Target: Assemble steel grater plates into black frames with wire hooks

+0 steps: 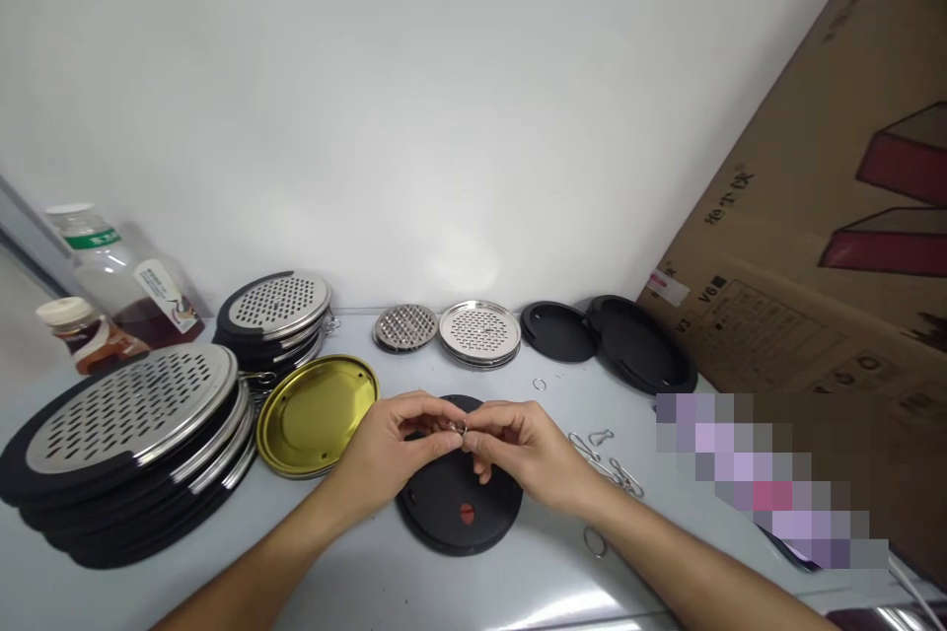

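Above a round black disc with a red mark, my left hand and my right hand meet fingertip to fingertip. Both pinch a small metal ring, which the fingers partly cover. To the right of my right hand lie several wire clips, and a loose ring rests below its wrist. A gold round plate sits just left of my left hand. Another small ring lies on the table beyond the hands.
Stacked perforated metal discs with black rims stand at left, with another such stack behind. Bottles stand far left. Along the wall are grater discs and black discs. A cardboard box borders the right side.
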`<control>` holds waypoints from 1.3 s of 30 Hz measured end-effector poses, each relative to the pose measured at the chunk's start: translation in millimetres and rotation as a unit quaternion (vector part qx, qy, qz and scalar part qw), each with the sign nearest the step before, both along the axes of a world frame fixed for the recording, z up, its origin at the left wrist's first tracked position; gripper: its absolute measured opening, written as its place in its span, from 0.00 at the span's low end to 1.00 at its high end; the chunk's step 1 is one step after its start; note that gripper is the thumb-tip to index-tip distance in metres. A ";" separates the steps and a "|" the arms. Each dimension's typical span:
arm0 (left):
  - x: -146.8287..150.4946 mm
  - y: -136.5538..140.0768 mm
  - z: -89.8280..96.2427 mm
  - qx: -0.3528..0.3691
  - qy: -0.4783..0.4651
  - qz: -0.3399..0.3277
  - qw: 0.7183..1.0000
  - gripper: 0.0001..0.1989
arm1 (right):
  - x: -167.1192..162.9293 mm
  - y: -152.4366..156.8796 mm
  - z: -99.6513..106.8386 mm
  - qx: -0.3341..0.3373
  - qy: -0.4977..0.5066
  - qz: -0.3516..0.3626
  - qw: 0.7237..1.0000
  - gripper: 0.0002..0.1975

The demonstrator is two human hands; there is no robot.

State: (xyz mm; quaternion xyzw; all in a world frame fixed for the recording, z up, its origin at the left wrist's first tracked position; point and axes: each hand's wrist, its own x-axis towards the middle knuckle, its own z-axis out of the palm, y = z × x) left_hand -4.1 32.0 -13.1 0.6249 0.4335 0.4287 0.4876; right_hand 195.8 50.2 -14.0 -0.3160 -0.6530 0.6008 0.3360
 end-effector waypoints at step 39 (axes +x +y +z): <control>-0.8 -0.9 7.9 -0.050 -0.072 -0.044 0.995 0.08 | 10.4 -10.0 11.9 0.127 -0.129 0.024 0.983 0.17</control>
